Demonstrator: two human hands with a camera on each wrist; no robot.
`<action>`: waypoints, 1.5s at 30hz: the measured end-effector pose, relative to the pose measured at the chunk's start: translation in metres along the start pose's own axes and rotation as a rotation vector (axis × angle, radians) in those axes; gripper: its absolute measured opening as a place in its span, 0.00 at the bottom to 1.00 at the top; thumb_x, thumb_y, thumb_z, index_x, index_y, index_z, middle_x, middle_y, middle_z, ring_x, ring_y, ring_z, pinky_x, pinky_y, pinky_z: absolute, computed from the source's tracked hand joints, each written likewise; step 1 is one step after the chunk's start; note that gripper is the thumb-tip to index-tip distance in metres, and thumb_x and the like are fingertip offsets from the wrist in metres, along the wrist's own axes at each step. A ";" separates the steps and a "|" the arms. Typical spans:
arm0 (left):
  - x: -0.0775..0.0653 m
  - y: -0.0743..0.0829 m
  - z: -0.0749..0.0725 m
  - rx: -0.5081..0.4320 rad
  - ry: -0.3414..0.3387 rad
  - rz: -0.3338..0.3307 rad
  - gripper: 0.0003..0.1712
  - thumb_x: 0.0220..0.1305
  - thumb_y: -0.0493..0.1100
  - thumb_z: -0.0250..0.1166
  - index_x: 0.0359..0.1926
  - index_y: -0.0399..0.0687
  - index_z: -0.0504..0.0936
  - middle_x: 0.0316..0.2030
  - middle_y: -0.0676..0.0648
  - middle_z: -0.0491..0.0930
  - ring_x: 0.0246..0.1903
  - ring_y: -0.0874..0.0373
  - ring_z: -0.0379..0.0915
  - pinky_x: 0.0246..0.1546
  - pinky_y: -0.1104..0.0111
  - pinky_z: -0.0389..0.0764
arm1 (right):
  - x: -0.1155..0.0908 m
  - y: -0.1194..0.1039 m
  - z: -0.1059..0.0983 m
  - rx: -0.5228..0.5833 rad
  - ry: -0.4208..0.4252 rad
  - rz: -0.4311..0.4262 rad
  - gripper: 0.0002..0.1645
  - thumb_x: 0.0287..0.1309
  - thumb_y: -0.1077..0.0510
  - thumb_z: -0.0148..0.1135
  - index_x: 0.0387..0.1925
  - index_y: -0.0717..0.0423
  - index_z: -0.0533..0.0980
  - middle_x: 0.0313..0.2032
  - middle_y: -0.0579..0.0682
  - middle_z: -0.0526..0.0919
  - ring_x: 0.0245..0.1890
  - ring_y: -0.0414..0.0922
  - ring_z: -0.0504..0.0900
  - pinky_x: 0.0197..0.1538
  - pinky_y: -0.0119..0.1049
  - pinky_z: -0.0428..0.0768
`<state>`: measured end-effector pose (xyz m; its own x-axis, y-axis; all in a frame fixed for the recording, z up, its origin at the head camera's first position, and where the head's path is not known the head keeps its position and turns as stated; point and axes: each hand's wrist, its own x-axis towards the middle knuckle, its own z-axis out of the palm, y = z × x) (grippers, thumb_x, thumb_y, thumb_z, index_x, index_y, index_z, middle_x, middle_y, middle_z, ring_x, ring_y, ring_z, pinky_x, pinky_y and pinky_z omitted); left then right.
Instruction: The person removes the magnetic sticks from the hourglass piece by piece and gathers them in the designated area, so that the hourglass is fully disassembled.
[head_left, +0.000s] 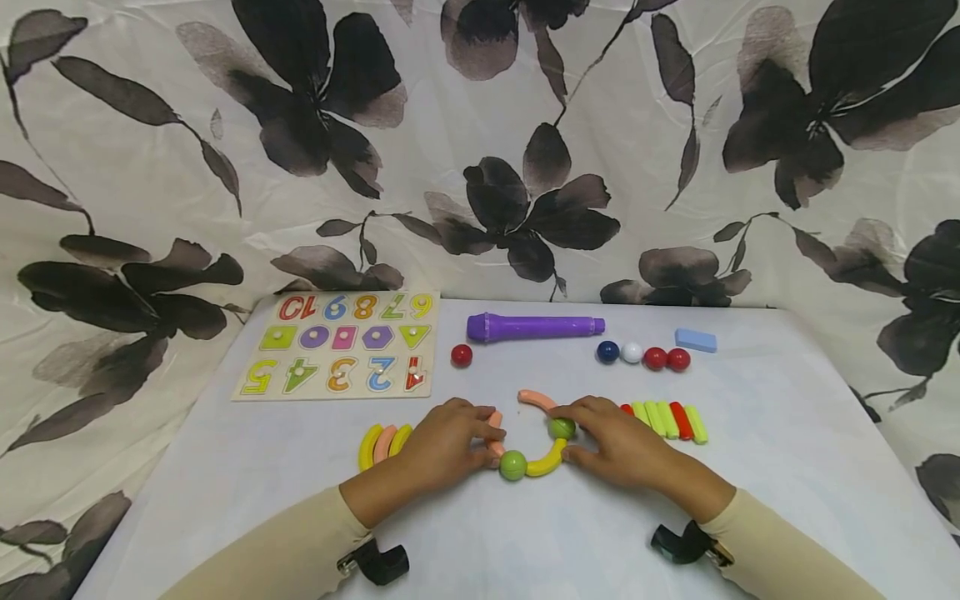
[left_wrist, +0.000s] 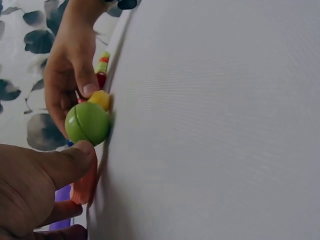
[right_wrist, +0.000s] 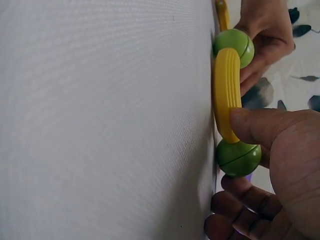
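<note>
A partial ring of toy pieces lies between the two hands: a green ball (head_left: pixel 513 465), a yellow curved stick (head_left: pixel 546 461), a second green ball (head_left: pixel 561 427) and a salmon curved stick (head_left: pixel 536 400). My left hand (head_left: pixel 450 442) pinches another salmon curved stick (left_wrist: pixel 85 182) on the ring's left, its thumb tip right at the first green ball. With its thumb on the yellow stick (right_wrist: pixel 227 95) and its fingers at the second green ball (right_wrist: pixel 239 159), my right hand (head_left: pixel 622 442) grips that joint.
Yellow and salmon curved sticks (head_left: pixel 367 447) lie left; short green and red sticks (head_left: pixel 660 418) lie right. Behind are a number puzzle board (head_left: pixel 247 390), a purple tube (head_left: pixel 536 327), a red ball (head_left: pixel 461 356), several more balls (head_left: pixel 632 352) and a blue block (head_left: pixel 696 340).
</note>
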<state>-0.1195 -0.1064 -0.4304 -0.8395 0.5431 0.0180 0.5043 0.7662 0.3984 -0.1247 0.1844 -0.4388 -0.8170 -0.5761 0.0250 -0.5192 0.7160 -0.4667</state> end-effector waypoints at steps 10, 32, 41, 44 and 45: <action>0.001 0.000 0.001 0.004 0.017 0.002 0.16 0.57 0.50 0.79 0.47 0.56 0.92 0.59 0.47 0.82 0.59 0.48 0.75 0.61 0.52 0.75 | -0.001 0.000 -0.001 0.010 0.007 -0.016 0.33 0.63 0.50 0.72 0.68 0.41 0.74 0.57 0.45 0.78 0.56 0.48 0.78 0.59 0.51 0.80; -0.013 -0.021 -0.012 0.057 0.002 -0.093 0.43 0.49 0.54 0.82 0.66 0.53 0.78 0.66 0.49 0.75 0.71 0.46 0.59 0.72 0.47 0.52 | 0.000 0.000 0.000 0.036 -0.002 0.005 0.33 0.62 0.49 0.73 0.68 0.40 0.74 0.57 0.43 0.79 0.58 0.46 0.76 0.60 0.51 0.79; -0.015 -0.030 -0.016 0.077 0.030 -0.082 0.38 0.50 0.53 0.81 0.62 0.51 0.81 0.58 0.52 0.82 0.66 0.47 0.66 0.69 0.47 0.56 | -0.001 0.001 0.000 0.029 0.015 -0.011 0.33 0.62 0.49 0.73 0.68 0.41 0.74 0.57 0.43 0.79 0.56 0.45 0.77 0.59 0.50 0.79; -0.024 -0.040 -0.028 0.042 0.056 -0.073 0.38 0.49 0.49 0.81 0.63 0.50 0.81 0.59 0.52 0.81 0.66 0.47 0.67 0.68 0.46 0.59 | -0.001 0.002 0.001 0.028 0.024 -0.021 0.33 0.62 0.49 0.73 0.68 0.41 0.74 0.57 0.43 0.79 0.56 0.46 0.77 0.59 0.50 0.79; -0.028 -0.044 -0.033 0.027 0.063 -0.070 0.38 0.49 0.48 0.81 0.63 0.49 0.80 0.59 0.52 0.80 0.66 0.48 0.67 0.67 0.46 0.60 | -0.001 0.002 0.001 0.027 0.025 -0.019 0.33 0.62 0.49 0.73 0.68 0.40 0.74 0.57 0.43 0.79 0.57 0.46 0.77 0.59 0.50 0.79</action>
<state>-0.1245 -0.1664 -0.4182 -0.8835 0.4659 0.0492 0.4485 0.8108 0.3760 -0.1247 0.1860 -0.4405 -0.8131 -0.5794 0.0564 -0.5283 0.6937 -0.4896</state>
